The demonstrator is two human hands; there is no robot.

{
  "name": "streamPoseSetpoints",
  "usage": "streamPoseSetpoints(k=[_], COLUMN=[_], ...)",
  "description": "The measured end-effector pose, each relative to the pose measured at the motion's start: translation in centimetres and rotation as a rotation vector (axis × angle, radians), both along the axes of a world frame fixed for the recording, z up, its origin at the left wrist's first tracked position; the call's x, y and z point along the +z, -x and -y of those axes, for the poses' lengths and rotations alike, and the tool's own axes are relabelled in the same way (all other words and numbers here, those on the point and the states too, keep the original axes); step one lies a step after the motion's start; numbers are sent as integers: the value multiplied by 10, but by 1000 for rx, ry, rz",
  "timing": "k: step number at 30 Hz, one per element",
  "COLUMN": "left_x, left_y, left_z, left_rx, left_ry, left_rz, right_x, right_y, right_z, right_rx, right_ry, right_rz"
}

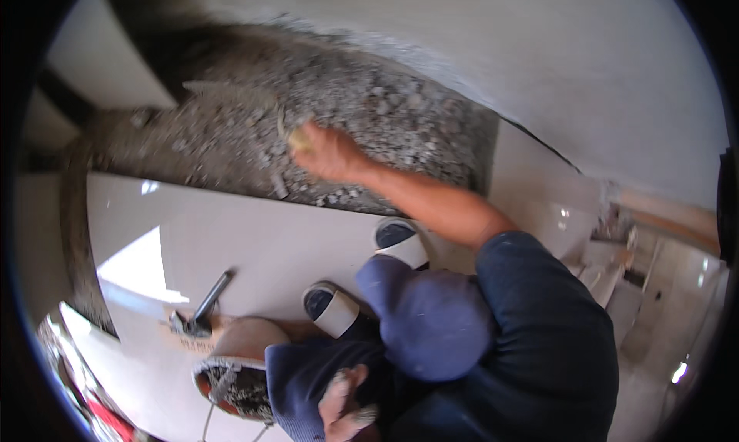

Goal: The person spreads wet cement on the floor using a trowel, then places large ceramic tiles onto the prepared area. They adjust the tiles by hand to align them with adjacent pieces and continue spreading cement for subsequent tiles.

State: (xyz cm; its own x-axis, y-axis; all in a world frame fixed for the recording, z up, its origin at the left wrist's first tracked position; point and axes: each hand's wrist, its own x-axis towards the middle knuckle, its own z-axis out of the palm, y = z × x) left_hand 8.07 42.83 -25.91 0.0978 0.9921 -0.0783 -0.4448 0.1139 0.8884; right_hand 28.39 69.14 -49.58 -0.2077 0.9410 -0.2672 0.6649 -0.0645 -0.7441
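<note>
My right arm reaches out over a bed of grey rubble and loose mortar [369,111]. My right hand [331,153] is closed around the yellowish handle of a trowel [239,94]. Its dusty blade, blurred by motion, lies low over the rubble and blends with it. My left hand [346,407] rests by my bent knee at the lower edge, dusty, with its fingers apart and nothing visible in it. Left of that knee stands a bucket [250,340] holding wet grey mortar [250,392].
Glossy pale floor tiles [246,242] border the rubble, and my sandalled feet stand on them. A hammer [202,315] lies on a piece of cardboard [181,338] near the bucket. A pale wall [539,49] runs along the far side. Debris [612,226] sits at the right.
</note>
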Motion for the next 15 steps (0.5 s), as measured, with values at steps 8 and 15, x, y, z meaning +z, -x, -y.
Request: streamPoseSetpoints(k=[8,15], left_x=[14,40], left_y=[-16,-21], left_z=[-11,-36], left_rx=[51,-201], left_ry=[52,-78], left_rz=[-256,-363], right_x=[-8,22], right_y=[-87,-131], right_z=[175,171], right_rx=[-333,55], right_ry=[235,171], right_rz=[113,360])
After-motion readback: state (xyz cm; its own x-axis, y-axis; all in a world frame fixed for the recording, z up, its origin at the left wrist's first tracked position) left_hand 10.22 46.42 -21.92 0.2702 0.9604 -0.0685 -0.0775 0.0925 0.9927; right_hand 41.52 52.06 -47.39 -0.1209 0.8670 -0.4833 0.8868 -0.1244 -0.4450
